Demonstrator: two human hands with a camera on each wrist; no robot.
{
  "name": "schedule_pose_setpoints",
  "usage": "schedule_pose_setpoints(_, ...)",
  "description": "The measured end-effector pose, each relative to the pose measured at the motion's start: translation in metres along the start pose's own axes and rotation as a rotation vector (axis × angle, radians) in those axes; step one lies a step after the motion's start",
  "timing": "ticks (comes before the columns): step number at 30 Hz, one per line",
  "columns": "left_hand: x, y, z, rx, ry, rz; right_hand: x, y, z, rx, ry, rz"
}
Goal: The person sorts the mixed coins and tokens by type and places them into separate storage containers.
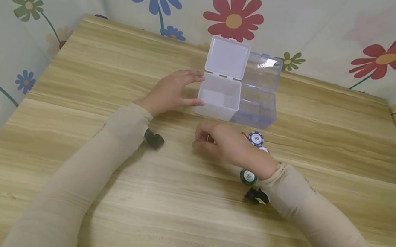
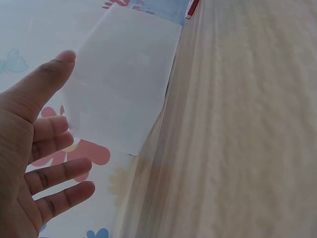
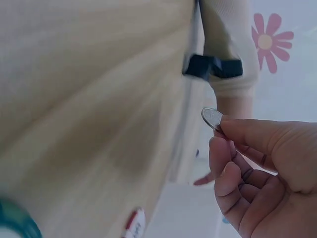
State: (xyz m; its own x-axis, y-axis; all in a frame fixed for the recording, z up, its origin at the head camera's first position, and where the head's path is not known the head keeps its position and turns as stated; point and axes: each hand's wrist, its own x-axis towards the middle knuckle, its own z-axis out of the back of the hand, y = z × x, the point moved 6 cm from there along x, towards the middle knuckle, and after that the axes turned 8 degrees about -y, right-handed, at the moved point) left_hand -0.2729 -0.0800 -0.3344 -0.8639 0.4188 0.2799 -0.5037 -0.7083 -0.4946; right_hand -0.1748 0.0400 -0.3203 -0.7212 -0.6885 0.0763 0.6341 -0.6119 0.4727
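Pinching a silvery coin [image 3: 212, 117] by its edge between thumb and finger of the right hand [image 1: 227, 143], above the tabletop [image 1: 168, 214], just in front of the open white box [image 1: 215, 112]. Apt to drop and lose it rolling if squeezing unevenly, with so much jutting free. Could clip the white box's front wall if moving forward while low. With spread fingers of the left hand [image 1: 174, 90] at its left side, likely to skew it if pushing hard. Liable to scatter the poker chips [image 1: 256, 138] if dragging the right sleeve [image 1: 313, 206] across.
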Motion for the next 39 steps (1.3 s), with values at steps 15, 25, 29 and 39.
schedule_pose_setpoints(15,-0.001,-0.001,0.001,0.005,-0.016,-0.012,0.012,-0.022,0.04,0.008,-0.05,-0.125)
schedule_pose_setpoints(25,0.001,-0.001,0.001,0.024,-0.042,-0.042,0.025,-0.041,0.058,0.049,-0.126,-0.148)
schedule_pose_setpoints(29,0.001,-0.001,0.0,0.028,-0.057,-0.053,0.03,-0.046,0.062,0.043,-0.143,-0.162)
schedule_pose_setpoints(39,0.0,-0.002,0.002,0.025,-0.057,-0.05,0.044,-0.063,0.065,0.043,-0.163,-0.235)
